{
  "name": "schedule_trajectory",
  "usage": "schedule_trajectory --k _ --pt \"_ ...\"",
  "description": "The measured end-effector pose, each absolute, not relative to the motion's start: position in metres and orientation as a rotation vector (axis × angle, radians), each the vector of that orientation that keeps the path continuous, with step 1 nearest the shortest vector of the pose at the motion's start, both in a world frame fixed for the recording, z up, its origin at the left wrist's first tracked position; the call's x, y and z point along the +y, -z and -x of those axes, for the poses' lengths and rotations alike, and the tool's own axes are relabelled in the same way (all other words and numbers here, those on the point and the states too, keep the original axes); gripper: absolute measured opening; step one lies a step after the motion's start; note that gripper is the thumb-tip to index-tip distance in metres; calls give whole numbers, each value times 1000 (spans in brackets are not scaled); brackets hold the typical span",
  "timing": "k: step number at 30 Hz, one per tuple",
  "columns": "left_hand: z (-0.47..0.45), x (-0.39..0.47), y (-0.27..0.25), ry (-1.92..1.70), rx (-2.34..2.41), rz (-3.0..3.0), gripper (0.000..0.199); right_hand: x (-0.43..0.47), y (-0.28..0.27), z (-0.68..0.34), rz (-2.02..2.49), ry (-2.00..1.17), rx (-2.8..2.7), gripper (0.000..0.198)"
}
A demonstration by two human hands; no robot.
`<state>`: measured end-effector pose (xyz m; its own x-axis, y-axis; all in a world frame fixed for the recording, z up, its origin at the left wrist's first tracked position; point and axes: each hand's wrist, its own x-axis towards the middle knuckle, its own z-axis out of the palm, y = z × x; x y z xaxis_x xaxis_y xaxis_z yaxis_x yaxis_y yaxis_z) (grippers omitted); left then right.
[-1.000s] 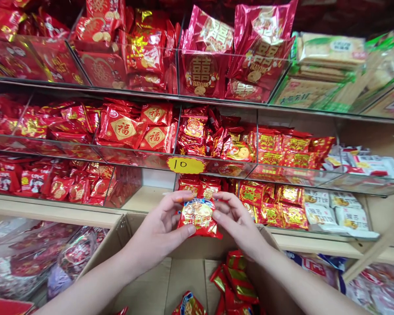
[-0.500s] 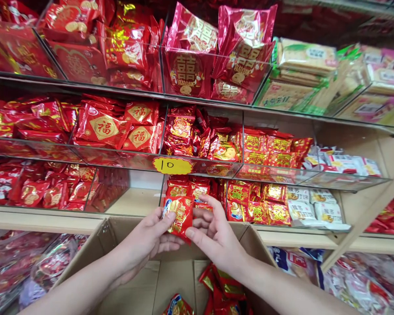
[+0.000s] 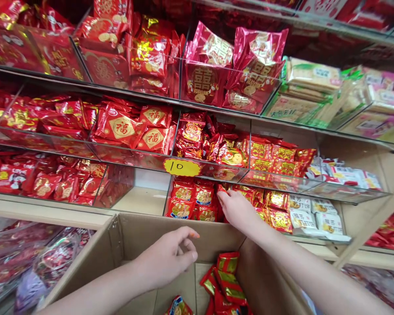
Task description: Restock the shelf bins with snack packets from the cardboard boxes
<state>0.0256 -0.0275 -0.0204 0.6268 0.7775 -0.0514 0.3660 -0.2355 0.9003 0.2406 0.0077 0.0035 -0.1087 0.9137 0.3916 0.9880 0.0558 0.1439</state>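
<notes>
My right hand reaches into the lower shelf bin, its fingers closed on a red snack packet that is mostly hidden by the fingers. Left of it, red and gold packets stand in two rows behind the clear front. My left hand hovers over an open cardboard box with bent fingers, thumb and forefinger apart, and nothing in it. Inside the box, several red and gold packets lie in a pile, and another packet lies nearer the bottom of the view.
Clear-walled shelf bins hold red packets, pink packets, green-wrapped crackers and white packets. A yellow price tag hangs on the middle shelf. Plastic-wrapped bags lie below left. A wooden upright stands at right.
Both hands held a red packet together above the box. Now they are apart: the right hand has moved to the lower bin, the left has dropped back, emptied. The view has shifted slightly.
</notes>
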Motion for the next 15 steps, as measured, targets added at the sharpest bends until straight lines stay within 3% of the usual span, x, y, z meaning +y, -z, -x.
schedule_trajectory --k 7,15 --pt "-26 -48 19 -425 830 -2170 22 49 -2 -232 2111 599 -2098 22" --pt "-20 -51 20 -323 735 -2336 23 69 5 -217 2213 687 -2010 28"
